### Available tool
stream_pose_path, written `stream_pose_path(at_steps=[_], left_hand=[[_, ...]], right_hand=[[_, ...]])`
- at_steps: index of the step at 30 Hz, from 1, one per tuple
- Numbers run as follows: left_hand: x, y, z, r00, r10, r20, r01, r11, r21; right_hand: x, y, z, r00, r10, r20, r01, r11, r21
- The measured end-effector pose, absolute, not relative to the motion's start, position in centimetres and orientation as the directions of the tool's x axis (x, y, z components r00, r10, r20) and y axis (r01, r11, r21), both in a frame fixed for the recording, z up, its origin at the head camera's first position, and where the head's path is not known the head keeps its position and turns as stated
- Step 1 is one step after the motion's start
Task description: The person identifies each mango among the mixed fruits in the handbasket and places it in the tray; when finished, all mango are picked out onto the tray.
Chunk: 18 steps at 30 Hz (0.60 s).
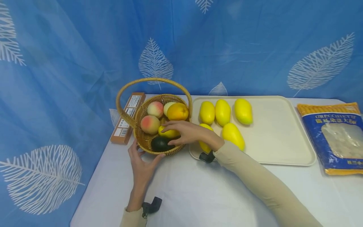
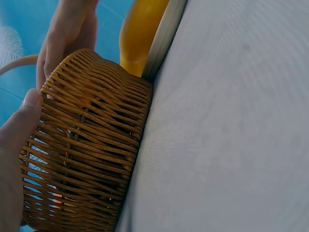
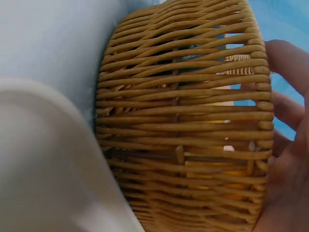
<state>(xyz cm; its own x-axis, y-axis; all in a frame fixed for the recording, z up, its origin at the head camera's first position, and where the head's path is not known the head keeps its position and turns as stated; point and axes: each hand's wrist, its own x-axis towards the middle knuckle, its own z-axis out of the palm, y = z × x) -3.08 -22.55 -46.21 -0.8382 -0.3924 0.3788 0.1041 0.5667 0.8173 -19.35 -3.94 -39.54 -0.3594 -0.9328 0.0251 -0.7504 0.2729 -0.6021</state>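
A round wicker basket (image 1: 147, 145) with a tall handle stands left of the middle. It holds peaches (image 1: 150, 124), an orange-yellow mango-like fruit (image 1: 177, 111), a smaller yellow fruit (image 1: 165, 133) and a dark green avocado (image 1: 159, 144). My left hand (image 1: 142, 165) holds the basket's near left side; its thumb (image 2: 24, 118) lies at the rim. Over the right rim reaches my right hand (image 1: 185, 131), fingers spread above the yellow fruit and thumb by the avocado. Its fingers (image 3: 289, 58) show beyond the rim in the right wrist view. Contact with either fruit is unclear.
A cream tray (image 1: 279, 135) with several yellow mangoes (image 1: 243, 111) sits right of the basket. A blue and orange pasta bag (image 1: 334, 138) lies at the far right. Behind the basket's left side is a long brown box (image 1: 124, 126). A blue leaf-patterned curtain (image 1: 241, 47) hangs behind.
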Motion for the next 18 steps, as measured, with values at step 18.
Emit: stream_pose_path(at_steps=[18], left_hand=[[-2.94,-22.61,-46.27,-0.836,-0.395,0.381,0.111,0.558,0.823]], right_hand=[[-19.33,-4.82,-39.79,-0.400,-0.915,-0.054,-0.786,0.373,-0.493]])
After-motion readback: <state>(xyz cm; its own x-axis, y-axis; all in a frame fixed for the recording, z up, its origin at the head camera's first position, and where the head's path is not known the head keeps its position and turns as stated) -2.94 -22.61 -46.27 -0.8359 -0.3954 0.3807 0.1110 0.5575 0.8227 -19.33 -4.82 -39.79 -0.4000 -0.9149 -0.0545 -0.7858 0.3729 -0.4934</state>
